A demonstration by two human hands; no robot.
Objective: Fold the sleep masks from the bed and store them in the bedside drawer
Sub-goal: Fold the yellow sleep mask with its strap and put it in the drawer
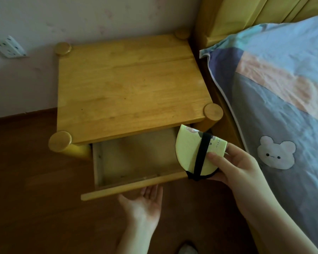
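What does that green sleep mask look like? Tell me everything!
The sleep mask is pale green, soft-looking and folded in half into a rounded shape, with a black elastic strap wrapped across it. Small cartoon prints and tiny lettering show near its top edge. The right hand pinches its right side, holding it tilted above the open drawer, not yet inside.

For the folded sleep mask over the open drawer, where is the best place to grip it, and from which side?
Pinch the straight folded edge of the sleep mask from the bed side, as the right hand does. That leaves the rounded edge free to go into the drawer, and the thumb pins the black strap.
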